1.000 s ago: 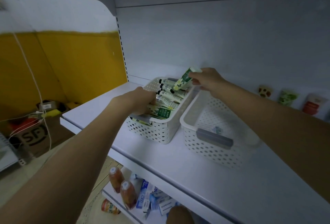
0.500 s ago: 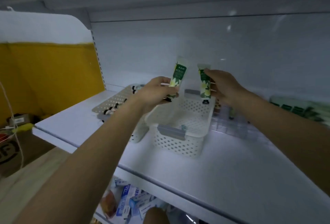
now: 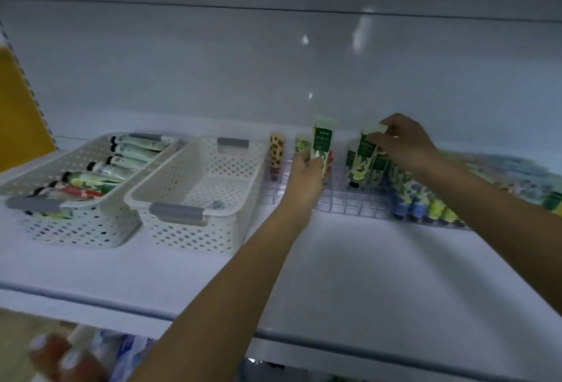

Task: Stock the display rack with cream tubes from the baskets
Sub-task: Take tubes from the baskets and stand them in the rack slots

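My left hand (image 3: 305,176) holds a green-and-white cream tube (image 3: 321,143) upright over the clear display rack (image 3: 337,199) on the white shelf. My right hand (image 3: 403,143) grips the crimped top of a second green tube (image 3: 363,156), which stands cap-down in the rack beside other green tubes. Several blue and green tubes (image 3: 425,202) fill the rack's right part. A spotted tube (image 3: 276,155) stands at the rack's left end. The left white basket (image 3: 82,223) holds several tubes lying flat. The right basket (image 3: 194,229) is almost bare inside.
The shelf (image 3: 349,275) has open surface in front of the rack. The white back panel (image 3: 273,71) rises right behind it. A yellow wall (image 3: 18,114) lies at the far left. Bottles (image 3: 60,357) and boxes stand on the lower shelf below.
Both hands took a tube each from the left basket and carried them right to the rack. The right-hand tube has dropped among the standing tubes. The view swung right.
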A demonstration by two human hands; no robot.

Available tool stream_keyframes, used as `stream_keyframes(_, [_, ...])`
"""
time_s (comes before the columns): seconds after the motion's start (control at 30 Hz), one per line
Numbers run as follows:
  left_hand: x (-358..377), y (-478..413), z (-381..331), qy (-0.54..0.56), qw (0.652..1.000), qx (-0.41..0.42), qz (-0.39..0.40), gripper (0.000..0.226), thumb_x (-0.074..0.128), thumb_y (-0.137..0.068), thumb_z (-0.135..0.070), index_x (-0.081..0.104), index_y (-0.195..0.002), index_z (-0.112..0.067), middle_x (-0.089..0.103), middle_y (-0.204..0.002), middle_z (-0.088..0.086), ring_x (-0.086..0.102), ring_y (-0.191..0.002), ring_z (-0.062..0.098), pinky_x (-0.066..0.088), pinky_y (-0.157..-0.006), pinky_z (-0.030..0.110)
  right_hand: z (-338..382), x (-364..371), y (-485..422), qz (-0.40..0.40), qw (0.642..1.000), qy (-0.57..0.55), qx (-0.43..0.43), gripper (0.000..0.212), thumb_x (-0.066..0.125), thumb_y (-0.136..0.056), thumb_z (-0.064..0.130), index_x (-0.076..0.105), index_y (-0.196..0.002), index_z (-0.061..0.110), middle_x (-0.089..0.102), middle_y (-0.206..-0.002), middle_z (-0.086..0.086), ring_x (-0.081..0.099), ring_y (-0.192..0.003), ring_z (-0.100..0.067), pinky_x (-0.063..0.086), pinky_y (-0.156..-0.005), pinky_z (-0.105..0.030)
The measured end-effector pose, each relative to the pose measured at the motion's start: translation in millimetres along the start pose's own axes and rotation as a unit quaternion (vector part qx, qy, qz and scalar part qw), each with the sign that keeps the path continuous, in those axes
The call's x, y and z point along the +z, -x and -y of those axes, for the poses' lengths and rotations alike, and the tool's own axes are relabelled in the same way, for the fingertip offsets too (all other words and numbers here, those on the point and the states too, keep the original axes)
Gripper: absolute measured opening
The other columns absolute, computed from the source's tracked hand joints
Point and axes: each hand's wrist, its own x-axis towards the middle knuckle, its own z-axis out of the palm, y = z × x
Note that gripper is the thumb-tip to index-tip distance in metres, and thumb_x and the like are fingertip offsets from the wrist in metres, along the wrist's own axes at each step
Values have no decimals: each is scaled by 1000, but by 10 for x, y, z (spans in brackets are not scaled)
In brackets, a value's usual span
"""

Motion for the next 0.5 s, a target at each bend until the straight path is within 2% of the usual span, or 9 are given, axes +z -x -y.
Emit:
stream_keyframes(0.1, [98,-82,202,18,999,27,-4,37,43,-98,-14,39,-134,-10,47,-112,-6,47,-102,7,40,-85,20,-158,-87,-2,-15,1000,17,14,18,63,-86,19,46,-94,17,53,-73,-2,62,-82,-33,51,-87,-48])
stream_keyframes(0.17, [167,-138,333,44,998,46,-4,41,44,-97,-13,36,-137,-8,44,-118,-6,42,-111,4,37,-88,12,-236,-107,-13,-24,999,37,9,17,61,-87,17,45,-92,17,53,-73,-3,63,-84,-36,51,-85,-48])
stream_keyframes(0.23, [239,-187,451,83,996,40,-6,41,45,-96,-12,37,-137,-8,47,-121,-6,43,-115,6,40,-86,8,-294,-108,-35,-41,997,69,-9,13,58,-89,15,45,-91,15,55,-81,-6,60,-81,-31,49,-75,-33])
stream_keyframes(0.27, [268,-208,504,96,995,28,-4,42,46,-96,-14,37,-137,-9,48,-126,-4,44,-119,8,40,-89,11,-311,-105,-44,-53,994,88,-28,11,56,-90,14,45,-91,14,55,-85,-6,56,-79,-26,43,-67,-23])
stream_keyframes(0.33, [296,-245,559,110,994,6,13,43,46,-96,-18,37,-138,-12,49,-131,-2,45,-124,14,39,-94,21,-324,-109,-62,-73,989,111,-66,9,54,-91,12,45,-91,13,53,-89,-5,49,-78,-19,32,-50,-15])
stream_keyframes(0.43, [259,-283,595,110,994,1,25,42,47,-96,-20,38,-137,-17,49,-120,-8,48,-115,9,42,-88,19,-338,-100,-113,-84,987,104,-84,6,53,-91,11,49,-96,10,51,-91,-5,47,-81,-18,27,-52,-19])
stream_keyframes(0.5, [233,-300,622,128,991,-4,33,22,46,-96,-20,49,-118,-23,56,-107,-9,56,-97,7,46,-79,17,-357,-60,-160,-84,987,112,-84,14,53,-92,11,52,-103,3,51,-92,-5,47,-82,-18,26,-55,-18])
